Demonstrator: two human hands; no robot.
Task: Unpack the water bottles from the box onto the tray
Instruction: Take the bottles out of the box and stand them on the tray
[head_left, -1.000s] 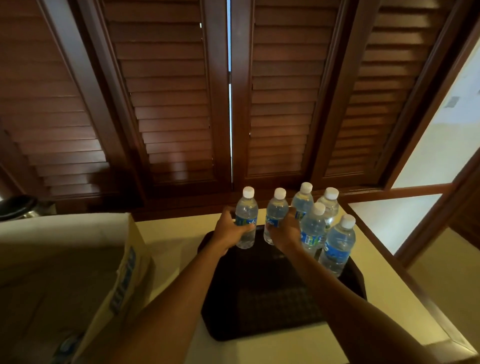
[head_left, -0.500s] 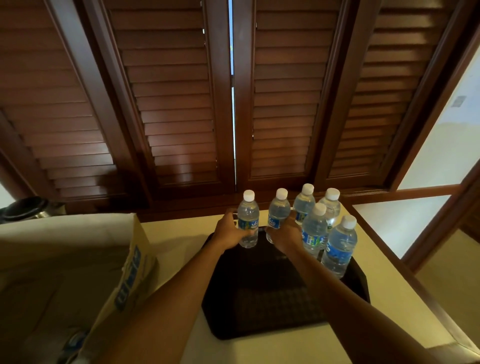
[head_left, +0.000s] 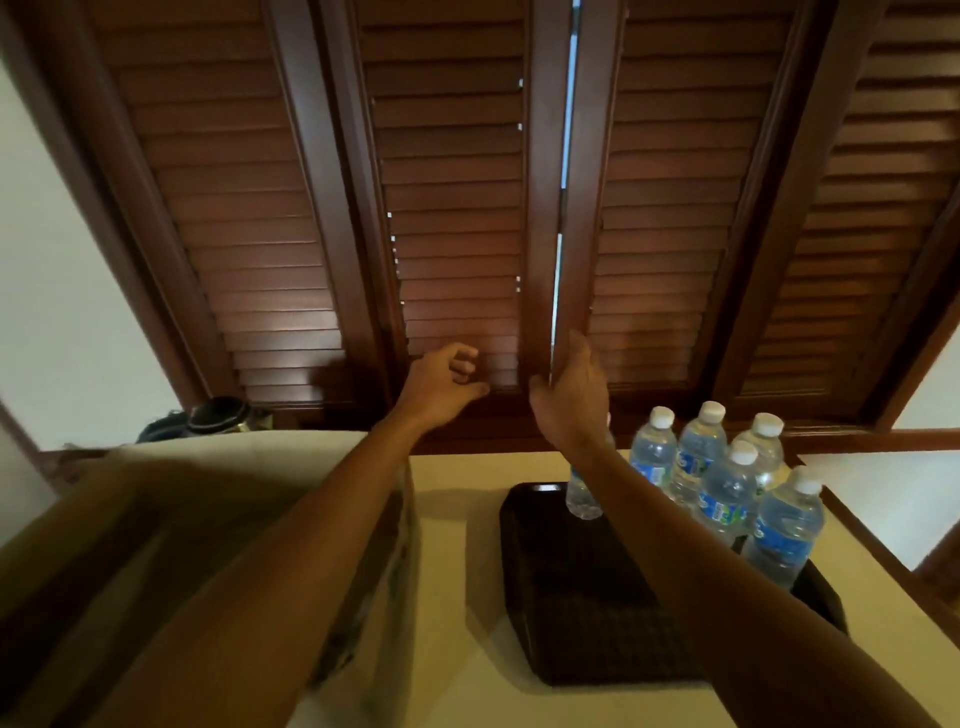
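Both hands empty, up in the air: left hand (head_left: 441, 382) loosely curled, right hand (head_left: 571, 395) flat. Six water bottles (head_left: 727, 493) upright on tray (head_left: 587, 597). Prob light-ish, slick plastic; grab mid-body.

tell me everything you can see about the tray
The tray is dark, nearly black, rectangular with rounded corners and a raised rim; its floor has a fine woven or gridded texture. It looks like plastic. It lies flat on the cream tabletop, to the right of the cardboard box. Six water bottles with white caps stand upright along its far and right sides; the near part is bare. The right forearm crosses above it; no hand touches it.
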